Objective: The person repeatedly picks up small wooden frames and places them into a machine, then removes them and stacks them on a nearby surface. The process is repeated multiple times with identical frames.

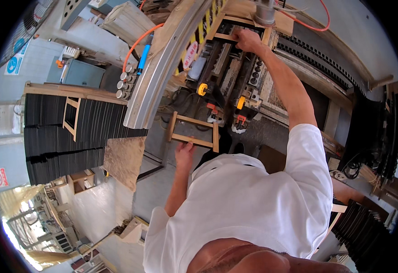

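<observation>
While left hand (185, 152) grips frame (193, 132), floor (162, 182) lies open.

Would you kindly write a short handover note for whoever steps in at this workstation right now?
Left hand: grips the lower rail of a small wooden frame, held low in front of the machine.
Right hand: stretched up, closed on a second wooden frame seated in the machine's jig.
Nearby: another frame lies on the stacked black sheets to the left.
Done: one frame is out, in hand. Left: the upper frame is not yet released.
</observation>
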The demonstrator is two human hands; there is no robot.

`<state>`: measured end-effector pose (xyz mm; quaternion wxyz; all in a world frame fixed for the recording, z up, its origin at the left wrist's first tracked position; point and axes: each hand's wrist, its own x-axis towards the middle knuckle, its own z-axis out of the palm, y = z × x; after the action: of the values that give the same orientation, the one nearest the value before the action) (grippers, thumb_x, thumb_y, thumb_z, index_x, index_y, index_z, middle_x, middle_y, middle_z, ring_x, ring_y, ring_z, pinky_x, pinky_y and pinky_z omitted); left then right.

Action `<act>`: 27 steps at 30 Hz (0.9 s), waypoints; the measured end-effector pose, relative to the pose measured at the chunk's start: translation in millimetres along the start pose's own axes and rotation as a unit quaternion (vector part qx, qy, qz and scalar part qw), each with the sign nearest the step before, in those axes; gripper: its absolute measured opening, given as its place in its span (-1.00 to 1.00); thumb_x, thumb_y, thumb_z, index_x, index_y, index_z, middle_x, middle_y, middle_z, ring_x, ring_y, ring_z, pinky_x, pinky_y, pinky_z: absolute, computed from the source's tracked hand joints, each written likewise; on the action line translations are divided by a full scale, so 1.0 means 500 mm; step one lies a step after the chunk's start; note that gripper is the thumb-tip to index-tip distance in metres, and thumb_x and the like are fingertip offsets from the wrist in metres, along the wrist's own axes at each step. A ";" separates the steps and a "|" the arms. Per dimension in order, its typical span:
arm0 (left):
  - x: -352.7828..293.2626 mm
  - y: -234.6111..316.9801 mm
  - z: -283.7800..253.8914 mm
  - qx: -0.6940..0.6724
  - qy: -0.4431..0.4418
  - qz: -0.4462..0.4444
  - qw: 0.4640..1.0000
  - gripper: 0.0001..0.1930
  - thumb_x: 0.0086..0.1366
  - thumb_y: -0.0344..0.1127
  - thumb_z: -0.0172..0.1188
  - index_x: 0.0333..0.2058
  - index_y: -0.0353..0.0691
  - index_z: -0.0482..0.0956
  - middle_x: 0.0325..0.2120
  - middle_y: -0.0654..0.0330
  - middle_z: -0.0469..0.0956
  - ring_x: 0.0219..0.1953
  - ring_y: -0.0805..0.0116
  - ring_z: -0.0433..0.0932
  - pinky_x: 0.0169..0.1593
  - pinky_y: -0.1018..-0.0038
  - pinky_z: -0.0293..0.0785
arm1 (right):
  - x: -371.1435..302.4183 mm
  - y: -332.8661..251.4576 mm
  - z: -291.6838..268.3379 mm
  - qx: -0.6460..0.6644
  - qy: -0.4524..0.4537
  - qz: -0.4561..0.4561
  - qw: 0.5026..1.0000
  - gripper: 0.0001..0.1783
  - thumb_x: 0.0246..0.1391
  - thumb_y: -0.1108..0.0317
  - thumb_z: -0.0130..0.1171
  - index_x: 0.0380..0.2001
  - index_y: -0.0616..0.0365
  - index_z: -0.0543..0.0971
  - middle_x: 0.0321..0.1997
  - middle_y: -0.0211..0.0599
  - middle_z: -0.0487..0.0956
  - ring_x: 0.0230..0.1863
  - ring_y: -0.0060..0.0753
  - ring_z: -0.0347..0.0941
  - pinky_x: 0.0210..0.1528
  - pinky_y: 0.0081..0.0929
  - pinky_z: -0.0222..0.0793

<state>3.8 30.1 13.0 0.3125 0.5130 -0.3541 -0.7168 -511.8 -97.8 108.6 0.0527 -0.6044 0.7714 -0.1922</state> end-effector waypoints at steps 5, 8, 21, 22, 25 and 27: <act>-0.072 0.105 -0.003 0.060 0.037 0.090 0.993 -0.62 0.31 -0.46 0.12 0.10 -0.32 0.38 -0.02 0.14 0.54 0.04 0.31 0.51 0.09 0.35 0.44 | -0.008 -0.004 -0.007 -0.013 -0.009 0.037 0.999 -0.73 -0.04 0.38 0.16 -0.19 -0.07 0.54 -0.19 -0.23 0.60 -0.09 -0.04 0.51 -0.13 -0.05 0.43; -0.125 0.183 -0.024 0.072 0.043 0.168 0.982 -0.62 0.27 -0.53 0.13 0.08 -0.31 0.41 -0.05 0.13 0.56 -0.04 0.34 0.56 0.01 0.44 0.47 | -0.003 0.006 0.003 -0.012 -0.014 0.044 0.999 -0.71 -0.03 0.36 0.14 -0.15 -0.06 0.53 -0.16 -0.22 0.60 -0.05 -0.03 0.50 -0.10 -0.06 0.44; -0.280 0.655 -0.370 -0.043 0.108 0.437 0.892 -0.64 0.35 -0.42 0.03 0.05 -0.50 0.34 0.00 -0.01 0.47 0.05 0.04 0.51 0.15 0.24 0.45 | -0.015 -0.067 -0.006 -0.075 -0.008 0.080 0.994 -0.47 -0.12 0.24 0.32 -0.02 0.08 0.46 -0.06 -0.08 0.58 0.04 0.04 0.47 -0.03 -0.07 0.41; -0.257 0.693 -0.420 -0.062 0.096 0.444 0.889 -0.65 0.36 -0.44 0.00 0.04 -0.56 0.32 -0.01 -0.05 0.46 0.07 0.00 0.50 0.18 0.23 0.44 | -0.022 -0.082 -0.011 -0.078 -0.011 0.080 0.994 -0.47 -0.11 0.25 0.32 -0.01 0.09 0.46 -0.05 -0.08 0.58 0.04 0.05 0.46 -0.02 -0.08 0.41; -0.158 0.807 -0.539 -0.092 0.072 0.435 0.893 -0.69 0.37 -0.45 -0.07 0.00 -0.59 0.34 -0.03 -0.13 0.47 0.07 -0.02 0.49 0.18 0.20 0.45 | -0.060 -0.135 -0.031 -0.093 0.091 0.025 0.991 -0.54 -0.03 0.29 0.29 -0.01 0.05 0.48 0.03 -0.09 0.53 0.01 0.04 0.48 -0.04 -0.04 0.42; -0.080 0.869 -0.611 -0.107 0.053 0.388 0.914 -0.71 0.36 -0.46 -0.07 -0.02 -0.56 0.36 -0.06 -0.15 0.50 0.06 -0.01 0.50 0.15 0.20 0.47 | -0.095 -0.216 -0.042 -0.035 0.153 0.022 0.987 -0.59 0.03 0.29 0.27 -0.05 0.14 0.49 0.02 -0.06 0.53 -0.03 0.00 0.50 -0.05 -0.11 0.43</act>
<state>344.0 -235.3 325.3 0.6376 0.3361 -0.4296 -0.5440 -407.4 -68.6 159.4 -0.0824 -0.5521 0.7899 -0.2540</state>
